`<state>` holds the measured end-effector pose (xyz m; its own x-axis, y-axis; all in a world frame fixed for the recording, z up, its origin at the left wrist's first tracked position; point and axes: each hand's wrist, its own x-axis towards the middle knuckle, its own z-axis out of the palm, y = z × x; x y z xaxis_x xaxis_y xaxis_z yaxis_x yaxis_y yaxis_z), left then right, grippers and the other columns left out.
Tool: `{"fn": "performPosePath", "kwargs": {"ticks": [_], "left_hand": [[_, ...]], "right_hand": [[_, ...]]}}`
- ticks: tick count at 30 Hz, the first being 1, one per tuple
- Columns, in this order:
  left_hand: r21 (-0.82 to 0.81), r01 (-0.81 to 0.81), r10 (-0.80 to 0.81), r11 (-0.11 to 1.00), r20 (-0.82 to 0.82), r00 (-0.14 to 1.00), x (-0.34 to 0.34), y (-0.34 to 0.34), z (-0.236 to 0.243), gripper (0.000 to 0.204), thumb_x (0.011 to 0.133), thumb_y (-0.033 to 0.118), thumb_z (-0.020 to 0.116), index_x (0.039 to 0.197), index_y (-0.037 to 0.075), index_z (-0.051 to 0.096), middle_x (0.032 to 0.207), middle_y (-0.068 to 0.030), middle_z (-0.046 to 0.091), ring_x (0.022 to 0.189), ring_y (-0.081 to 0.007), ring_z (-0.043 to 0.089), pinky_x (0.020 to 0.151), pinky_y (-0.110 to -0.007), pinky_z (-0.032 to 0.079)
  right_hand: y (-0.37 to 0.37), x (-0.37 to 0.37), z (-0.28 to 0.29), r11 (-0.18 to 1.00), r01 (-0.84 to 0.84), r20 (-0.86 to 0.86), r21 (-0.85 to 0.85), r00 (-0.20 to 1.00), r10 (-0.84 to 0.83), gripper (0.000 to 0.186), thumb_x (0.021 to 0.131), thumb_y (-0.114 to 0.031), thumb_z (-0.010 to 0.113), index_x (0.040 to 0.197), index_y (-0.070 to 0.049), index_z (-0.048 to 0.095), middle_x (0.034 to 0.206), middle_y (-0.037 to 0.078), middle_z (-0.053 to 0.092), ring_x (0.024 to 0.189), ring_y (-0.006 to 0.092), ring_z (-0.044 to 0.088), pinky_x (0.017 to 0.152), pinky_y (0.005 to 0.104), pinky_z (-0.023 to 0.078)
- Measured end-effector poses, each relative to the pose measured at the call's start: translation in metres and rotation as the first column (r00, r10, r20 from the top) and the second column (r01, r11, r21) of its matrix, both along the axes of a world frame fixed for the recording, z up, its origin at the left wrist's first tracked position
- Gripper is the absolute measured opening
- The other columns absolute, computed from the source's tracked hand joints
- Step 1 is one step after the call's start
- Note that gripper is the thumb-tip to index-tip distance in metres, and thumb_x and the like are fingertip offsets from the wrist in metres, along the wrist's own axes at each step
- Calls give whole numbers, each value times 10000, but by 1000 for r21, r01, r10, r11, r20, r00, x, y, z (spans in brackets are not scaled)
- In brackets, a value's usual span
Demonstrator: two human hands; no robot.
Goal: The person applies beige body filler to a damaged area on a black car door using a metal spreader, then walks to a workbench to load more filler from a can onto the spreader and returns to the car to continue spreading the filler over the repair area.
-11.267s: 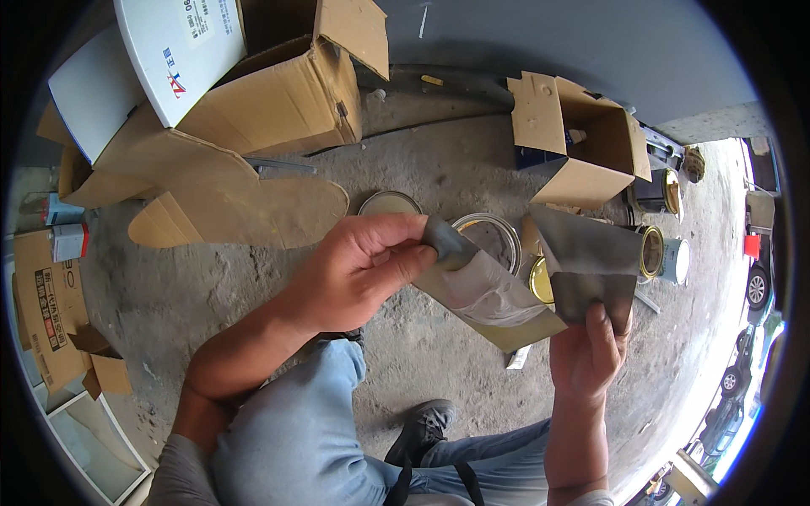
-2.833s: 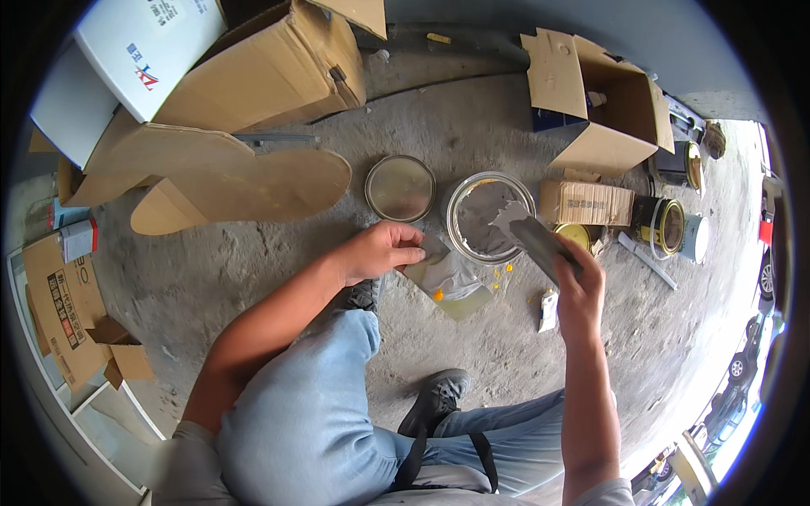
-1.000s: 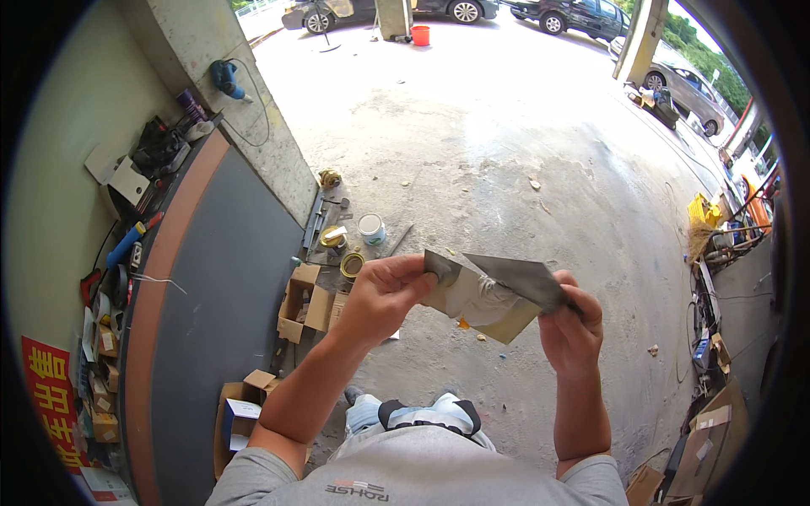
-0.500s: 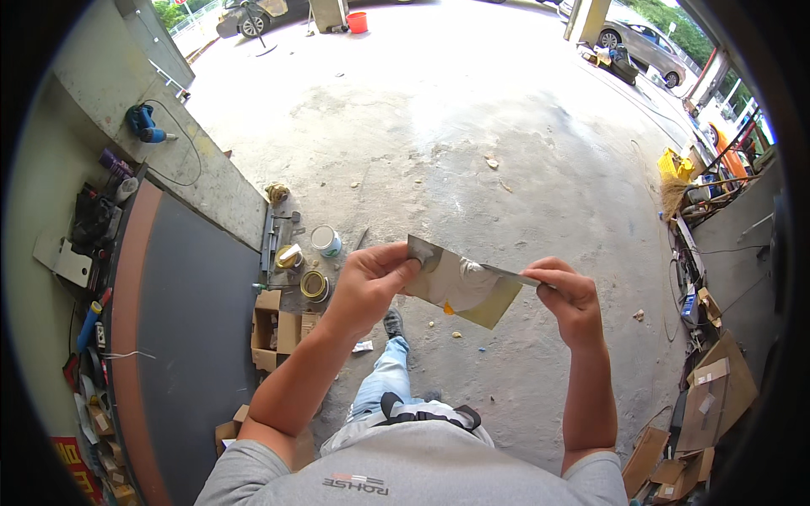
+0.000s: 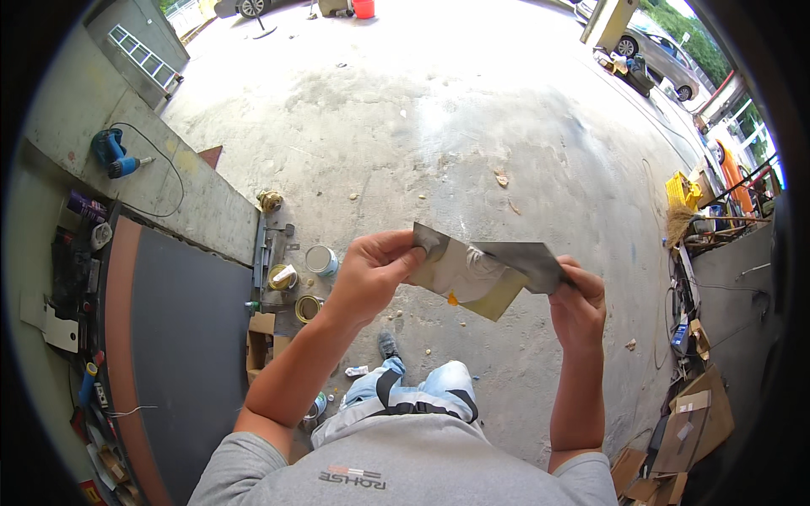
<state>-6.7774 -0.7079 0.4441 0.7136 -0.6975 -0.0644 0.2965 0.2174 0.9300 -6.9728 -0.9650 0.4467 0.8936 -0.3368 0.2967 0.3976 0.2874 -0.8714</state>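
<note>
My left hand (image 5: 377,277) grips the upper left corner of a thin metal plate (image 5: 497,302) that carries pale grey paste (image 5: 456,266) and a small orange dab (image 5: 453,298). Wrapped round the end of a dark flat metal scraper (image 5: 519,258), my right hand (image 5: 575,304) is closed on it. The scraper's blade overlaps the plate's right part at the paste. Both hands are raised in front of my chest, above the concrete floor, with my jeans and a shoe below.
Paint cans (image 5: 321,260) and cardboard boxes (image 5: 259,346) line the left, beside a grey board (image 5: 187,354) and a concrete ledge with a blue power tool (image 5: 118,156). Cardboard (image 5: 692,422), a broom and cables are at right. A red bucket (image 5: 364,8) and cars (image 5: 662,59) stand beyond.
Earlier I was low over the cans, scraper at the open tin; now I stand facing the wider floor. The scraper, edge-on half a second ago, now shows its flat face over the plate.
</note>
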Motion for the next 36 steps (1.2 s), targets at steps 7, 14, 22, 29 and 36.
{"fn": "performPosePath", "kwargs": {"ticks": [7, 14, 22, 29, 36], "left_hand": [[69, -13, 11, 998, 25, 1000, 51, -69, -1, 246, 991, 12, 679, 1225, -42, 736, 1077, -107, 768, 948, -149, 728, 811, -306, 628], [81, -101, 97, 992, 54, 994, 72, -160, 11, 246, 998, 11, 666, 1226, -58, 726, 1081, -114, 766, 943, -159, 738, 805, -325, 645], [194, -68, 61, 979, 41, 997, 91, -204, 22, 287, 979, -9, 653, 1252, -56, 727, 1101, -152, 772, 990, -186, 744, 847, -330, 629], [200, -11, 9, 980, 10, 1000, 104, -221, 21, 288, 968, -7, 669, 1245, -63, 727, 1090, -133, 773, 972, -177, 740, 851, -325, 621], [146, 7, 2, 989, -63, 998, 120, -214, 10, 286, 980, 21, 678, 1249, -70, 708, 1111, -139, 761, 977, -177, 738, 854, -345, 632]], "right_hand": [[-83, 58, -8, 998, 32, -65, -59, 997, -36, 376, 869, 163, 515, 1153, 79, 746, 1140, 197, 700, 1040, 213, 660, 922, 311, 499], [-174, 109, 1, 844, -105, -190, -525, 982, 3, 322, 868, 160, 622, 1132, 49, 770, 1083, 117, 724, 946, 179, 671, 813, 298, 519], [-256, 163, -35, 862, 146, -443, 486, 891, 99, 244, 1035, -52, 538, 1272, -27, 592, 871, 101, 690, 539, 91, 543, 445, 246, 434], [-232, 176, -54, 502, -337, -141, 796, 704, 696, 97, 969, -31, 567, 1048, 11, 606, 883, 158, 717, 552, 134, 651, 431, 219, 468], [-243, 209, -96, 853, -42, -606, 520, 687, 402, 283, 1008, -39, 558, 1286, 3, 595, 1075, 131, 712, 799, 115, 692, 643, 256, 557]]}}
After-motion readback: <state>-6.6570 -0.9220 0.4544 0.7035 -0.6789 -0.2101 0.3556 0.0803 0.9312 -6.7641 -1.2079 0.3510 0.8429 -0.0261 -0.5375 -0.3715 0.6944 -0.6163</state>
